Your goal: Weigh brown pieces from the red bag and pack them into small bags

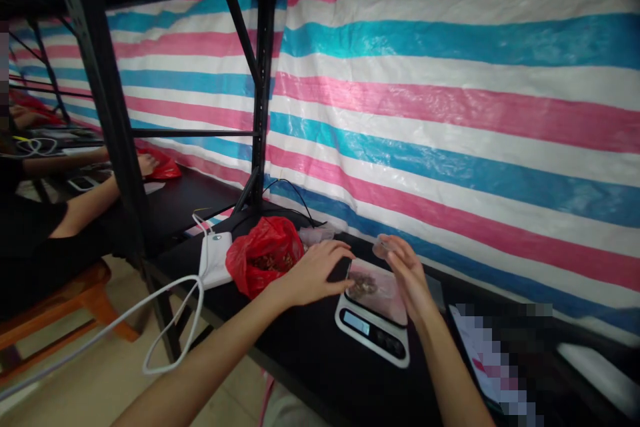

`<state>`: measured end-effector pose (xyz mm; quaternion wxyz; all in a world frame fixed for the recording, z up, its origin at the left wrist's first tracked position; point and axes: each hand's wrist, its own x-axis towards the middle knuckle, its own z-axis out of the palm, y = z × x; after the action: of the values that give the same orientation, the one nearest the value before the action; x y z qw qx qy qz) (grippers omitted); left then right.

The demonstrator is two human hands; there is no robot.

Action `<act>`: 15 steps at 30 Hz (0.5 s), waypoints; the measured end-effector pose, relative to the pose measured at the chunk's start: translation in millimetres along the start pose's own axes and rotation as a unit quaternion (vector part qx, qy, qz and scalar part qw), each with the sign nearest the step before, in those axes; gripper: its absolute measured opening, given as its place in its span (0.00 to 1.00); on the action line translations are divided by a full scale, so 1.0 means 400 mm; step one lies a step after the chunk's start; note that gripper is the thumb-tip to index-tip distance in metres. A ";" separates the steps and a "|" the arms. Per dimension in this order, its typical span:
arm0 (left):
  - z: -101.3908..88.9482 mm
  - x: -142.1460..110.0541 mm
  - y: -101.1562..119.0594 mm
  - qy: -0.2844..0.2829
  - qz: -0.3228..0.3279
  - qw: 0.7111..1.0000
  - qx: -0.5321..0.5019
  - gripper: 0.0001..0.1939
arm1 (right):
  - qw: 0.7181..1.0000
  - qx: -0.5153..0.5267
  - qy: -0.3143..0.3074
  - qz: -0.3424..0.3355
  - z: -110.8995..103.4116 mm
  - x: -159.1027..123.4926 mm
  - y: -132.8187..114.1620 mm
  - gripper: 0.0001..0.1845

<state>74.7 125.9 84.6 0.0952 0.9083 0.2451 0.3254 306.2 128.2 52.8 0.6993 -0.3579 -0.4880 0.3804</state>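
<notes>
A small white kitchen scale [373, 330] stands on the black table [310, 360]. On its platform lies a clear bag with brown bits [367, 285]. My left hand [315, 271] rests at the bag's left edge, fingers curled on it. My right hand [407, 270] is at the bag's right side, fingertips pinched near its top corner. A red plastic bag [263, 255] holding more brown bits sits open just left of my left hand.
A white power adapter [216, 259] with a white cable [165, 320] lies left of the red bag. A striped tarp [450, 113] backs the table. Black rack posts [261, 80] rise behind. Another person's arms [90, 200] work at the left table. Papers [480, 353] lie right.
</notes>
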 end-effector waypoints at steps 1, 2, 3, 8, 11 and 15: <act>0.039 0.026 0.001 -0.038 0.011 0.999 -0.011 0.27 | 0.999 0.014 0.030 -0.004 -0.036 -0.004 -0.003 0.20; 0.079 0.053 -0.002 -0.067 0.016 0.998 -0.016 0.33 | 0.998 0.032 0.060 -0.007 -0.064 -0.008 -0.004 0.20; 0.117 0.081 -0.005 -0.093 0.019 0.995 -0.018 0.37 | 0.995 0.051 0.086 -0.009 -0.084 -0.012 -0.003 0.20; 0.233 0.180 -0.007 -0.134 0.026 0.991 -0.005 0.39 | 0.990 0.094 0.107 0.002 -0.096 -0.016 0.003 0.20; 0.247 0.193 -0.005 -0.125 0.045 0.990 -0.046 0.28 | 0.990 0.099 0.103 0.017 -0.083 -0.015 0.007 0.21; 0.258 0.180 -0.024 -0.068 0.008 0.975 -0.210 0.29 | 0.988 0.112 0.105 0.015 -0.080 -0.012 0.009 0.22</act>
<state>184.8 169.4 41.3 0.2982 0.8898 0.1570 0.3078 335.0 121.3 39.1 0.7762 -0.3225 -0.3610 0.4040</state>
